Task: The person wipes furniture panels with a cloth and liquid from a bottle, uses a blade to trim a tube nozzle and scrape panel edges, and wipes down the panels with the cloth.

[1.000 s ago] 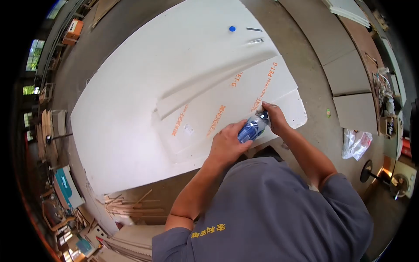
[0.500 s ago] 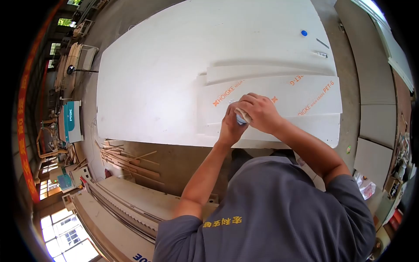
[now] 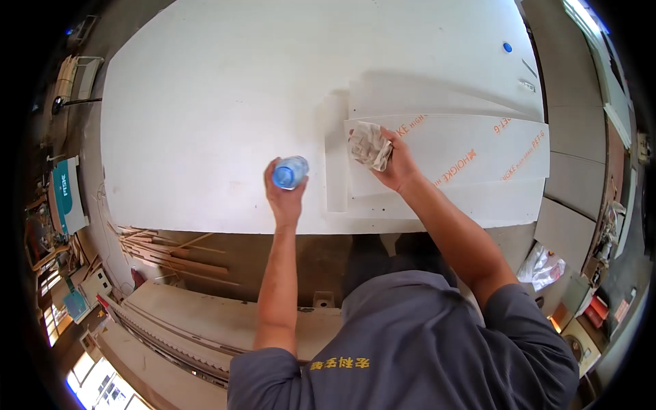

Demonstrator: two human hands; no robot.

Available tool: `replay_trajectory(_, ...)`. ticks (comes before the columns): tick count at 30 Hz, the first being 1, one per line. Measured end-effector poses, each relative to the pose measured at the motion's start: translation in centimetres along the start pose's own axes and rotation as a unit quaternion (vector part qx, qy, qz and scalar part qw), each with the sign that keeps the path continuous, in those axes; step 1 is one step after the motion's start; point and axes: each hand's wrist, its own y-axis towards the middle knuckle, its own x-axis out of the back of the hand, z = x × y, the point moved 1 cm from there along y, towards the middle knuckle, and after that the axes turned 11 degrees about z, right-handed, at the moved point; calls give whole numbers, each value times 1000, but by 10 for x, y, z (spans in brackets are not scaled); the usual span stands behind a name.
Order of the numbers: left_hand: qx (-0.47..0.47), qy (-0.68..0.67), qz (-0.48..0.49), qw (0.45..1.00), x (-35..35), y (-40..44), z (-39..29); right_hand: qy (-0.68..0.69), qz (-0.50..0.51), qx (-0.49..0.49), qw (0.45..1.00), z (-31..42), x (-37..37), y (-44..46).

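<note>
My left hand point(image 3: 282, 199) is wrapped round a bluish, see-through plastic bottle point(image 3: 291, 171) above the white table. In my right hand point(image 3: 400, 164) is a crumpled beige rag point(image 3: 370, 145), held over the left end of the stacked white panels. The top panel point(image 3: 444, 158) carries orange printed lettering. Other white panels point(image 3: 410, 94) stick out behind and in front of it. The two hands are apart, with the bottle to the left of the stack. Whether the bottle touches the table cannot be made out.
A round blue cap point(image 3: 507, 48) and a small clear object point(image 3: 527, 85) lie near the right edge of the white table point(image 3: 184, 137). Wooden strips point(image 3: 174, 256) lie on the floor at the left. A long machine point(image 3: 178, 314) stands behind me, and grey boards point(image 3: 577, 137) at the right.
My hands, together around the bottle and rag before, have separated. The left carried the bottle leftward off the panels; the right holds the rag, now in full view. The camera view has shifted.
</note>
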Motion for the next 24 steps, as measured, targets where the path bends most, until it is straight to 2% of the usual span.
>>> replay_trajectory(1,34,-56,-21,998,18,17,25,53,-28,-8,998,9,20,5)
replay_trajectory(2,29,-16,-26,999,28,27,41,50,-36,-8,998,16,43,13)
replay_trajectory(3,-6,26,-51,998,29,26,38,-143,-69,37,987,28,66,13)
replay_trajectory(4,45,36,-53,997,38,32,54,-309,-89,68,945,36,71,12)
replay_trajectory(5,49,38,-56,997,39,33,67,-464,-130,93,871,45,75,11)
replay_trajectory(6,46,41,-60,996,40,34,65,-631,-138,135,752,63,81,3)
replay_trajectory(7,59,44,-60,996,41,28,72,-765,-178,180,592,81,88,-6)
replay_trajectory(8,62,14,-64,996,40,28,76,-888,-192,238,344,98,119,-6)
replay_trajectory(9,59,-18,-67,996,37,31,71,-888,-191,237,344,89,125,-1)
replay_trajectory(11,68,-43,-71,994,36,28,71,-915,-232,123,307,59,140,17)
replay_trajectory(12,61,-71,-75,993,35,30,63,-911,-218,97,338,60,142,18)
replay_trajectory(13,65,-69,-80,992,35,30,66,-920,-183,111,327,15,108,45)
replay_trajectory(14,69,-72,-78,992,35,27,68,-923,-119,109,350,-7,84,57)
replay_trajectory(15,68,-77,-75,992,35,28,67,-924,-128,121,339,-11,82,59)
replay_trajectory(16,71,-78,-75,992,35,26,68,-912,-51,185,362,-42,60,88)
replay_trajectory(17,74,-86,-75,991,34,27,69,-908,-47,191,370,-49,51,95)
replay_trajectory(21,67,-105,-75,989,36,27,70,-930,-28,159,330,-63,50,59)
replay_trajectory(22,67,-112,-81,988,33,27,73,-932,24,98,349,-84,71,13)
replay_trajectory(24,94,-136,-54,985,35,25,78,-931,46,92,349,-90,77,0)
